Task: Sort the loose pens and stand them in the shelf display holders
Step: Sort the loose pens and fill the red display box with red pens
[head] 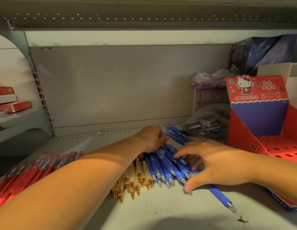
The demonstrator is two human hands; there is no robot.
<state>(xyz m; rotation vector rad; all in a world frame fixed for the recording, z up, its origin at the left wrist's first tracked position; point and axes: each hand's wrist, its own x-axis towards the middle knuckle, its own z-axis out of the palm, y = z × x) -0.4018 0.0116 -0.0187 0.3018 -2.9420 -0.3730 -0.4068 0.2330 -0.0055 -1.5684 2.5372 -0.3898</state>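
Several blue pens (162,168) lie side by side on the shelf, tips toward me. My left hand (152,138) rests on their far ends, fingers curled over them. My right hand (214,161) is spread over the near right side of the blue row, fingertips touching the pens. One blue pen (222,198) sticks out from under the right hand toward the front right. Cream pens with gold tips (132,185) lie left of the blue ones, partly under my left forearm. A pile of red pens (28,171) lies at the far left. A red display holder (273,146) with holes stands at the right.
Bags of more pens (204,123) and a checked box (209,98) sit at the back right beside the holder. A dark purple package (268,52) leans behind it. Red and white boxes (13,103) lie on the neighbouring shelf at left. The shelf's back panel (119,83) is grey.
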